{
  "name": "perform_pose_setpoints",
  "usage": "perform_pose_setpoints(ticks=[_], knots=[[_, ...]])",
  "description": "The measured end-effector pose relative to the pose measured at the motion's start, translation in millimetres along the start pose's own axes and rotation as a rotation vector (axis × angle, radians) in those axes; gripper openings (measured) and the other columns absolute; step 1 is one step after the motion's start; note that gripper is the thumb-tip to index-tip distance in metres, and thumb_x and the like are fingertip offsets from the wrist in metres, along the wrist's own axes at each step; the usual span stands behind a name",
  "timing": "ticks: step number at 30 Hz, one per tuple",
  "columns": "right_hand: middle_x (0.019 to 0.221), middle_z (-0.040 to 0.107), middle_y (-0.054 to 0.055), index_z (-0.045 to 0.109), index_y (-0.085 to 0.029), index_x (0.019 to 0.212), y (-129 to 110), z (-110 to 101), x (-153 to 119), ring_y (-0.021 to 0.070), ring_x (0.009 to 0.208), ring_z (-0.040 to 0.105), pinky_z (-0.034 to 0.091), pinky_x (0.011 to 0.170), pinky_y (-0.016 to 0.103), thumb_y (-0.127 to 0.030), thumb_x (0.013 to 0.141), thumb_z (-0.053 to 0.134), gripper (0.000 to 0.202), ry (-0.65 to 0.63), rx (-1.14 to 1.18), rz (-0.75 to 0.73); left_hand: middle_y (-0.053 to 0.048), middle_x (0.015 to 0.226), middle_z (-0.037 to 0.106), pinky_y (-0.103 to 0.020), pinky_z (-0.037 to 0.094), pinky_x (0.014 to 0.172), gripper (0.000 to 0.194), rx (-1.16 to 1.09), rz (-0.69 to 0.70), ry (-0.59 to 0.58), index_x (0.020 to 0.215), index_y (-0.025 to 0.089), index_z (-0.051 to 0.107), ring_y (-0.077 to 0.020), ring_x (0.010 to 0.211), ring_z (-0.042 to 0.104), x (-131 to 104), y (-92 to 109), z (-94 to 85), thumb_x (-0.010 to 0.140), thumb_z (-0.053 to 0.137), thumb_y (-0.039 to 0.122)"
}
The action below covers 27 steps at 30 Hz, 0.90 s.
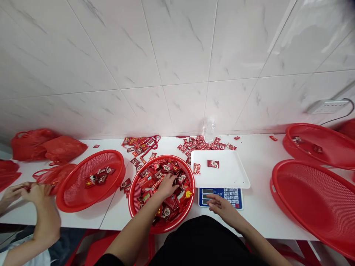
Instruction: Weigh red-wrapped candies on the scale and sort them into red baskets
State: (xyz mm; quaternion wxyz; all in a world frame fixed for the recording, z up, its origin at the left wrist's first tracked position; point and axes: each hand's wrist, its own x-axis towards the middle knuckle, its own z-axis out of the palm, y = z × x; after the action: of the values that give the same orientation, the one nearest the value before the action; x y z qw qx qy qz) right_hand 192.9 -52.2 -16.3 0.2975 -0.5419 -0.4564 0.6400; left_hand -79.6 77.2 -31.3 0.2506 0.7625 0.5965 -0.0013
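Note:
My left hand [167,185] reaches into a round red basket [133,201] heaped with red wrapped sweets [170,203]. Its fingers are spread on top of the packets, and nothing shows gripped in them. Over the lower edge of a digital scale [234,199] hovers my right hand [222,207], fingers loosely apart and holding nothing. The scale's white tray [227,177] carries a dark red packet [213,163] and a small patterned red packet [196,169] near its left edge.
Loose packets [199,143] lie along the wall around a clear plastic bottle [210,131]. Another red basket [119,166] stands left, beside a co-worker's hands [37,192] and red plastic bags [65,145]. Two more red baskets [294,201] stand right, below a power strip [328,106].

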Motion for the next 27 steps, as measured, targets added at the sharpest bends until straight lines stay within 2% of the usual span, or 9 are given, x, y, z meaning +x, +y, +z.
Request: perform_pose_setpoints(ticks=[3, 6, 9, 13, 16, 19, 21, 25, 27], knots=[[0.098, 0.063, 0.004, 0.055, -0.025, 0.114, -4, 0, -2, 0.0193, 0.089, 0.060, 0.046, 0.082, 0.035, -0.050, 0.077, 0.055, 0.045, 0.024, 0.001, -0.019, -0.010, 0.146, 0.024, -0.051, 0.026, 0.101, 0.073, 0.139, -0.051, -0.094, 0.134, 0.031, 0.037, -0.0349, 0.134, 0.016, 12, -2, 11.2, 0.067, 0.065, 0.032], [0.097, 0.063, 0.004, 0.055, -0.025, 0.114, -7, -1, -3, 0.0189, 0.088, 0.060, 0.046, 0.081, 0.035, -0.051, 0.077, 0.055, 0.045, 0.034, 0.011, -0.027, -0.010, 0.149, 0.015, -0.062, 0.026, 0.094, 0.080, 0.218, -0.102, -0.150, 0.138, 0.034, 0.028, -0.0403, 0.135, 0.005, 21, 0, 19.4, 0.067, 0.064, 0.030], [0.096, 0.063, 0.004, 0.055, -0.025, 0.114, -5, -1, -3, 0.0186, 0.087, 0.060, 0.046, 0.080, 0.035, -0.050, 0.077, 0.055, 0.044, 0.038, 0.023, -0.033, -0.011, 0.142, 0.029, -0.058, 0.031, 0.092, 0.068, 0.267, -0.070, -0.121, 0.133, 0.034, 0.037, -0.0390, 0.131, 0.018, 26, 3, 17.4, 0.070, 0.059, 0.024], [0.097, 0.063, 0.004, 0.055, -0.024, 0.113, 0, -1, -3, 0.0188, 0.085, 0.060, 0.046, 0.079, 0.035, -0.049, 0.077, 0.055, 0.043, 0.047, 0.031, -0.039, -0.010, 0.118, 0.050, -0.042, 0.038, 0.088, 0.043, 0.273, 0.020, -0.043, 0.116, 0.028, 0.054, -0.0287, 0.114, 0.041, 24, 6, 4.5, 0.077, 0.044, 0.013], [0.096, 0.063, 0.004, 0.055, -0.025, 0.114, 2, -2, -3, 0.0192, 0.086, 0.060, 0.046, 0.079, 0.035, -0.049, 0.078, 0.055, 0.043, 0.049, 0.037, -0.033, -0.009, 0.102, 0.055, -0.034, 0.039, 0.083, 0.031, 0.228, 0.036, -0.002, 0.096, 0.023, 0.062, -0.0242, 0.102, 0.048, 22, 9, -8.3, 0.081, 0.038, 0.011], [0.095, 0.063, 0.004, 0.055, -0.025, 0.113, 1, -4, -1, 0.0199, 0.086, 0.060, 0.046, 0.078, 0.036, -0.050, 0.077, 0.055, 0.044, 0.047, 0.046, -0.007, -0.007, 0.090, 0.056, -0.030, 0.039, 0.077, 0.025, 0.179, 0.027, 0.009, 0.080, 0.021, 0.062, -0.0213, 0.092, 0.051, 18, 9, -24.3, 0.081, 0.039, 0.013], [0.096, 0.064, 0.004, 0.056, -0.025, 0.113, -2, -4, -1, 0.0203, 0.086, 0.061, 0.046, 0.078, 0.036, -0.050, 0.077, 0.055, 0.043, 0.040, 0.045, -0.010, -0.006, 0.087, 0.056, -0.028, 0.038, 0.075, 0.022, 0.145, 0.038, 0.037, 0.076, 0.020, 0.061, -0.0203, 0.088, 0.053, 15, 7, -36.1, 0.081, 0.040, 0.014], [0.096, 0.064, 0.004, 0.056, -0.024, 0.112, -8, -5, 2, 0.0195, 0.087, 0.060, 0.046, 0.080, 0.036, -0.049, 0.077, 0.056, 0.044, 0.060, 0.024, -0.029, -0.005, 0.091, 0.058, -0.028, 0.039, 0.072, 0.018, 0.043, 0.066, 0.197, 0.077, 0.021, 0.060, -0.0207, 0.088, 0.053, 8, 4, -57.8, 0.081, 0.042, 0.020], [0.096, 0.064, 0.005, 0.056, -0.023, 0.112, -13, -6, 4, 0.0196, 0.087, 0.061, 0.046, 0.080, 0.036, -0.051, 0.076, 0.056, 0.046, 0.074, 0.041, -0.021, -0.004, 0.090, 0.060, -0.028, 0.040, 0.070, 0.018, -0.055, 0.066, 0.258, 0.078, 0.022, 0.060, -0.0199, 0.084, 0.055, 4, 9, -65.5, 0.082, 0.043, 0.023]])
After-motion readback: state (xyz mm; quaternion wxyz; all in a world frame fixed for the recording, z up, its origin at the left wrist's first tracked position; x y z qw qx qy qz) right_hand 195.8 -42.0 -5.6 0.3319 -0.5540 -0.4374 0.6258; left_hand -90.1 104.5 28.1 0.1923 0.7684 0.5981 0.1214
